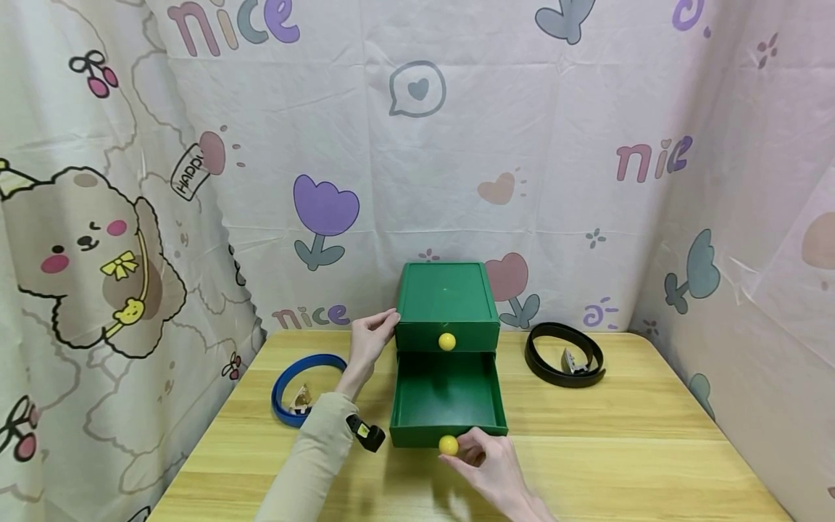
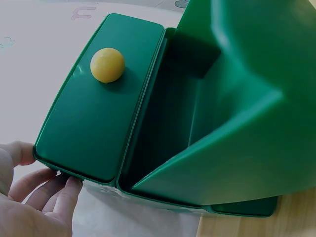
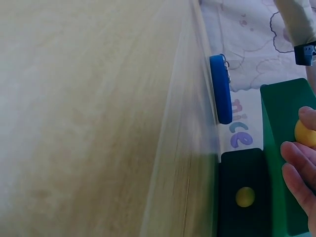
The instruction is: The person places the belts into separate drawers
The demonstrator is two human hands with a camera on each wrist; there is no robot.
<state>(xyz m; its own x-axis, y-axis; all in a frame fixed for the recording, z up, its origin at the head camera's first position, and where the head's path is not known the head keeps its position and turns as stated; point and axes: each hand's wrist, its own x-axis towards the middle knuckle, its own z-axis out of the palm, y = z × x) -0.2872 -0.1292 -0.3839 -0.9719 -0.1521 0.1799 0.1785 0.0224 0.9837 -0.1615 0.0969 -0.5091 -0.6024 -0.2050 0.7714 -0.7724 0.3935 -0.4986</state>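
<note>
A small green drawer cabinet [image 1: 447,290] stands on the table. Its upper drawer front carries a yellow round knob [image 2: 107,65] and sits closed. The lower drawer [image 1: 450,391] is pulled out toward me, and its visible floor is bare. My left hand [image 1: 370,341] holds the cabinet's upper left front corner, thumb by the top edge and fingers bent against the side. At the drawer's front, my right hand [image 1: 492,467] pinches the lower yellow knob [image 1: 448,445] between thumb and fingers.
A coiled blue belt [image 1: 280,384] with a metal buckle lies left of the cabinet, close to my left forearm. To the right lies a coiled black belt [image 1: 533,357]. Printed curtains [image 1: 417,159] hang behind and at both sides of the wooden table [image 1: 620,449].
</note>
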